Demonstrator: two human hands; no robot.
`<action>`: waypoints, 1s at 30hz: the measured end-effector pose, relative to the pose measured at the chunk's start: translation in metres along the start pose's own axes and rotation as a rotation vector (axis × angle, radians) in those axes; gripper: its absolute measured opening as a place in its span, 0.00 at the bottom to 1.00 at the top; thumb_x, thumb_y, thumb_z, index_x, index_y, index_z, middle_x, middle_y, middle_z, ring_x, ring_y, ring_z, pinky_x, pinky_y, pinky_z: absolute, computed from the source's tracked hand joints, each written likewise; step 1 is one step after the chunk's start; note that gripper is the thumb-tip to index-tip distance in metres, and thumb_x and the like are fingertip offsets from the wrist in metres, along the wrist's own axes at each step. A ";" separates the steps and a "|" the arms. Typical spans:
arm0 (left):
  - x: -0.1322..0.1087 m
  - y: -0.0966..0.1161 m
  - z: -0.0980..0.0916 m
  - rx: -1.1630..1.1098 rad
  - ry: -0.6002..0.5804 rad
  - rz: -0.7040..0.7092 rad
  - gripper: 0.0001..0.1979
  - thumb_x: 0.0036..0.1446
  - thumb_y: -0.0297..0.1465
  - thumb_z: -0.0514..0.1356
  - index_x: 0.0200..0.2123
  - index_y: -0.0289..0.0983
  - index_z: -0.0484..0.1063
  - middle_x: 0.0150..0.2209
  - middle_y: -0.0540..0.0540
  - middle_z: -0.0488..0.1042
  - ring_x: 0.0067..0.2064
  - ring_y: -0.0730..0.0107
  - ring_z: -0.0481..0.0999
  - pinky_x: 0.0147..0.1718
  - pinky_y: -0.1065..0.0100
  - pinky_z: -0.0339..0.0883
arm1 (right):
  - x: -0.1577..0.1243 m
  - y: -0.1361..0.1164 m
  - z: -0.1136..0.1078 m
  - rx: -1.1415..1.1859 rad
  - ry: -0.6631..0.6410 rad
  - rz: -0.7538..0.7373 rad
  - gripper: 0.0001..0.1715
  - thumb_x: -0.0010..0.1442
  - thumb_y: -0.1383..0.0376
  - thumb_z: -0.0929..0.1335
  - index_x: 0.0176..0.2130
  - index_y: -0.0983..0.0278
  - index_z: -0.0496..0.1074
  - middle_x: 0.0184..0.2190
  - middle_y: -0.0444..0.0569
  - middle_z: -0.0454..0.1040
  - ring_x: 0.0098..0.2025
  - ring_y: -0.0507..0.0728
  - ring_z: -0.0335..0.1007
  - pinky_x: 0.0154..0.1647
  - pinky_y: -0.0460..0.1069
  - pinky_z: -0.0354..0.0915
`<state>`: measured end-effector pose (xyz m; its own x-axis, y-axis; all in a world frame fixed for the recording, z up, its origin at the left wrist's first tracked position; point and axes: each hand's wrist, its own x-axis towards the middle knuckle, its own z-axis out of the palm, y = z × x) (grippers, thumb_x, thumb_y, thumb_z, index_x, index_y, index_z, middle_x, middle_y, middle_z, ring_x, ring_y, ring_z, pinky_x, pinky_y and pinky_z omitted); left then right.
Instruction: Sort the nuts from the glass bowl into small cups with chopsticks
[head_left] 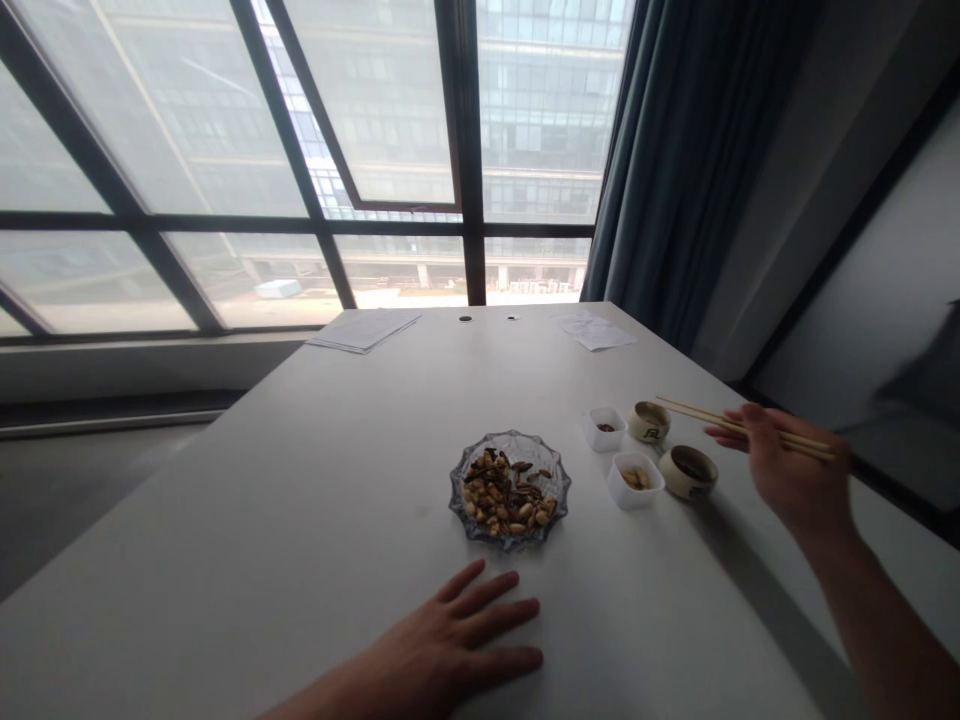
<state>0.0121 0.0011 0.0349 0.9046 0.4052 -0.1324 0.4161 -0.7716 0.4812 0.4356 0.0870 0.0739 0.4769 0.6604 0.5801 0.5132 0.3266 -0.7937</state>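
Observation:
My right hand point(795, 470) grips a pair of wooden chopsticks point(780, 436), their tips pointing left above the small cups. My left hand point(457, 645) lies on the table with its fingers spread, just in front of a glass bowl point(511, 543). In that bowl are pale nuts point(491, 497) and darker, elongated pieces point(525, 478). To its right stand two white square cups: the far cup point(607, 432) has a few dark bits, the near cup point(636, 492) some yellowish-brown pieces. Beside them are two beige round cups, a far one point(649, 424) and a near one point(688, 474); their contents are unclear.
The white table point(300, 500) stretches toward a large window. Paper sheets lie at its far left point(365, 330) and far right point(595, 329). A small dark disc point(465, 319) sits near the far edge. Blue curtains point(667, 170) hang beyond the right side.

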 end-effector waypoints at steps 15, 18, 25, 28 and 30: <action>-0.001 0.000 -0.001 0.031 -0.011 -0.001 0.39 0.62 0.36 0.67 0.73 0.50 0.60 0.77 0.48 0.51 0.76 0.41 0.48 0.72 0.38 0.32 | -0.062 -0.038 0.041 0.310 -0.541 0.087 0.23 0.68 0.48 0.71 0.39 0.65 0.83 0.31 0.55 0.85 0.31 0.62 0.85 0.33 0.53 0.82; -0.001 0.000 -0.001 0.014 -0.014 -0.001 0.37 0.63 0.36 0.67 0.73 0.51 0.60 0.77 0.48 0.51 0.76 0.41 0.48 0.72 0.38 0.32 | -0.073 -0.036 0.052 0.275 -0.669 0.039 0.23 0.70 0.50 0.70 0.38 0.65 0.83 0.32 0.54 0.85 0.32 0.60 0.84 0.36 0.52 0.80; 0.000 -0.003 0.002 0.016 -0.001 -0.006 0.41 0.60 0.35 0.70 0.73 0.52 0.60 0.77 0.49 0.51 0.76 0.41 0.48 0.72 0.40 0.31 | -0.086 -0.030 0.073 0.287 -0.719 0.052 0.24 0.71 0.49 0.69 0.35 0.65 0.82 0.32 0.53 0.84 0.31 0.58 0.82 0.35 0.50 0.77; 0.000 -0.003 0.002 0.015 -0.026 -0.012 0.41 0.60 0.35 0.70 0.73 0.52 0.59 0.77 0.50 0.50 0.77 0.41 0.47 0.72 0.39 0.31 | -0.088 -0.029 0.074 0.251 -0.670 0.033 0.25 0.70 0.50 0.69 0.31 0.64 0.81 0.29 0.52 0.83 0.29 0.57 0.80 0.32 0.49 0.74; 0.000 -0.003 0.002 0.009 -0.020 -0.005 0.42 0.60 0.35 0.70 0.74 0.52 0.59 0.77 0.49 0.51 0.77 0.41 0.47 0.72 0.39 0.31 | -0.090 -0.029 0.073 0.206 -0.634 -0.004 0.26 0.71 0.50 0.69 0.29 0.64 0.80 0.25 0.50 0.81 0.26 0.54 0.75 0.30 0.48 0.70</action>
<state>0.0105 0.0023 0.0314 0.9041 0.3993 -0.1522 0.4214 -0.7741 0.4724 0.3255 0.0678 0.0316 -0.0691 0.9081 0.4131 0.3374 0.4109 -0.8469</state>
